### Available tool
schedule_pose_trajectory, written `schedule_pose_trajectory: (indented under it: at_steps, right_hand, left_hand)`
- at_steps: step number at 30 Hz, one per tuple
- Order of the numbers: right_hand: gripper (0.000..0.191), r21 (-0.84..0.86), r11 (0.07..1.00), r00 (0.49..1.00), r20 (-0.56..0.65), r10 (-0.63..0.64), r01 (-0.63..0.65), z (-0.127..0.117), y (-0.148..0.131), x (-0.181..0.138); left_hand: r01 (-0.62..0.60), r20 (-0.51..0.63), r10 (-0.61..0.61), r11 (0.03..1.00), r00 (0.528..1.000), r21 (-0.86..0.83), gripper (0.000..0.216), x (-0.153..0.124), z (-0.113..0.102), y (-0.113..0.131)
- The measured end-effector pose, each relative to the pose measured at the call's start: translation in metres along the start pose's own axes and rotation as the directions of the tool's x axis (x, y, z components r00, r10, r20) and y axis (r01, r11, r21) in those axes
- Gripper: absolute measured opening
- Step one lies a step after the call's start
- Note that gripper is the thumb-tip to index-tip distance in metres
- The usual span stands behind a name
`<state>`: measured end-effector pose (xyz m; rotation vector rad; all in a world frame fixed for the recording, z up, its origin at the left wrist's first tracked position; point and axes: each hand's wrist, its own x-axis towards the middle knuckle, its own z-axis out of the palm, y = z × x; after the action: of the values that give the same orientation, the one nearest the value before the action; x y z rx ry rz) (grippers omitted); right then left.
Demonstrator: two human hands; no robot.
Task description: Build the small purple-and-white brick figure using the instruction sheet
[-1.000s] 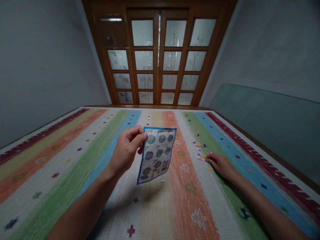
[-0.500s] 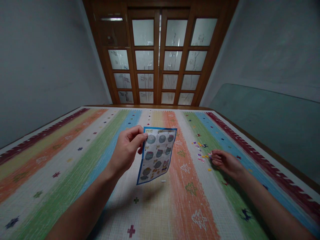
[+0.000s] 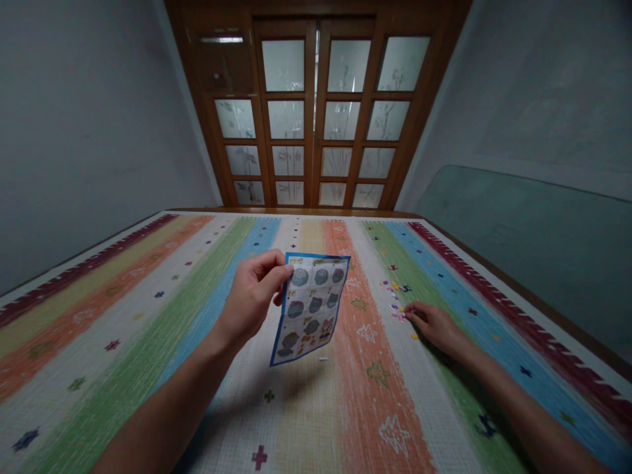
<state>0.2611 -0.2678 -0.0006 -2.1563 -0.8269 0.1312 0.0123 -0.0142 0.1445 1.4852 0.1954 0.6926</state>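
Grey walls [image 3: 89,145] flank wood-framed glass doors [image 3: 318,115] at far end. Tabletop [image 3: 345,212] next, dressed in striped cloth [image 3: 306,421]. Left hand [image 3: 253,293] pinching blue-bordered printed sheet [image 3: 312,309] by upper left edge, raised above cloth's middle. Right hand [image 3: 433,324] over at small colourful pieces [image 3: 397,317], scattered right of sheet; fingertips close together, cannot tell if gripping any. Tiny white piece [image 3: 322,359] lying near sheet's lower edge.

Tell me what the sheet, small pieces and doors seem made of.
Sheet: likely printed paper, thin and bending.
Small pieces: perhaps plastic, brightly coloured; too small to tell finish.
Doors: brown, apparently varnished wood; panes: pale, likely frosted glass.
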Motion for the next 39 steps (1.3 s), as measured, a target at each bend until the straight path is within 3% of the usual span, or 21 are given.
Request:
schedule_pose_trajectory:
  at_steps: [3, 6, 9, 11, 13, 17, 20, 24, 27, 39]
  right_hand:
    - [0.017, 0.365, 0.912, 0.981, 0.027, 0.190, -0.187, -0.004, -0.008, -0.001]
    - [0.019, 0.770, 0.563, 0.949, 0.180, 0.260, -0.301, -0.006, -0.021, -0.004]
    - [0.012, 0.901, 0.254, 0.930, 0.306, 0.207, -0.352, -0.005, -0.035, -0.008]
    - [0.010, 0.913, 0.177, 0.922, 0.333, 0.198, -0.368, -0.004, -0.040, -0.009]
    - [0.010, 0.910, 0.202, 0.924, 0.322, 0.207, -0.362, -0.004, -0.041, -0.008]
    - [0.017, 0.746, 0.590, 0.949, 0.197, 0.246, -0.308, -0.003, -0.030, -0.001]
    - [0.016, 0.584, 0.764, 0.960, 0.134, 0.246, -0.277, 0.000, -0.019, 0.006]
    - [0.010, 0.142, 0.989, 0.995, 0.097, 0.023, -0.037, 0.006, -0.005, 0.012]
    - [0.013, -0.041, 0.994, 0.986, 0.136, -0.097, 0.103, 0.008, 0.002, 0.016]
    - [0.022, -0.269, 0.925, 0.947, 0.247, -0.205, 0.270, 0.009, 0.009, 0.025]
  left_hand:
    - [-0.002, 0.004, 0.002, 1.000, 1.000, -0.004, 0.025, 0.000, 0.000, 0.000]
    - [0.001, 0.005, -0.001, 1.000, 1.000, -0.004, 0.025, 0.000, 0.000, 0.000]
    - [-0.005, -0.001, 0.005, 1.000, 1.000, 0.005, 0.025, 0.000, 0.001, 0.001]
    - [-0.011, -0.008, 0.011, 1.000, 1.000, 0.014, 0.025, 0.000, 0.002, 0.002]
    - [-0.008, -0.014, 0.009, 1.000, 1.000, 0.017, 0.025, -0.001, 0.001, 0.002]
    - [-0.005, -0.005, 0.006, 1.000, 1.000, 0.016, 0.025, 0.000, 0.000, 0.000]
    - [-0.008, 0.009, 0.007, 1.000, 1.000, 0.007, 0.025, 0.000, -0.001, 0.000]
    - [-0.008, 0.013, 0.008, 1.000, 1.000, -0.001, 0.025, 0.000, -0.001, 0.000]
    - [-0.010, 0.015, 0.010, 1.000, 1.000, -0.008, 0.025, 0.000, -0.001, 0.000]
    - [-0.009, 0.033, 0.010, 1.000, 0.999, -0.008, 0.025, 0.001, -0.002, -0.003]
